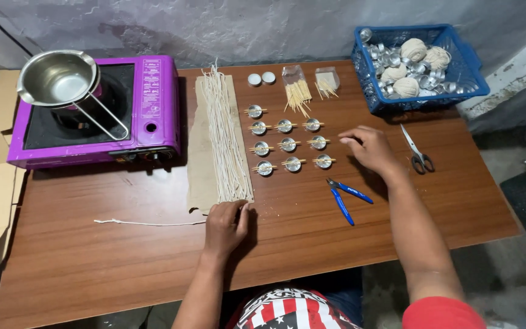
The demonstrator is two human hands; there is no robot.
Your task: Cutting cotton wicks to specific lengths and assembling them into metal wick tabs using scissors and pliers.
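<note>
Two bare hands working over a brown wooden table (123,256) set with candle-making supplies.

The left hand (226,224) is resting, fingers curled, on the near ends of pale waxed wick strings (223,137) lying on brown paper (199,158). The right hand (369,148) is hovering, released and grasping nothing, just beside small round metal cups (288,144) crossed by wooden sticks.

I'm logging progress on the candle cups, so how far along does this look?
Done: ten small metal cups sit in rows, each with a stick laid across its top. In hand: the left hand rests at the near end of the white wick strands on brown paper; the right hand hovers beside the cups. Left: a blue basket of empty cups, and the steel pot on the purple stove looks empty.
</note>
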